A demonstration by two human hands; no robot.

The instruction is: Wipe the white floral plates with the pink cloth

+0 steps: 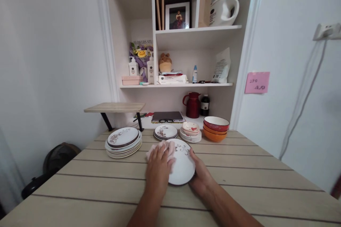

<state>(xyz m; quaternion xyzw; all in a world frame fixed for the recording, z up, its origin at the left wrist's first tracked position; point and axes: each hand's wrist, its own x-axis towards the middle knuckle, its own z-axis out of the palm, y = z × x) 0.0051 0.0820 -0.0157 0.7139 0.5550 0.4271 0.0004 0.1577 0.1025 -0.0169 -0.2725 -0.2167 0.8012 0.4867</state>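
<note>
While the white plate point(183, 166) at lower centre is steadied at its rim by the curled right hand point(201, 177), the pink cloth point(163, 148) should be pressed flat under the spread left hand point(157, 168) and swept evenly.

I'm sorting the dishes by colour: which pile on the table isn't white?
The bowl stack at the far right of the row: red bowl on orange ones, while the other piles are white patterned plates.

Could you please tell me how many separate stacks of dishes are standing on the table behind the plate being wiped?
4: a large plate stack at left, a small plate stack, a stack of small dishes, and stacked bowls at right.
</note>
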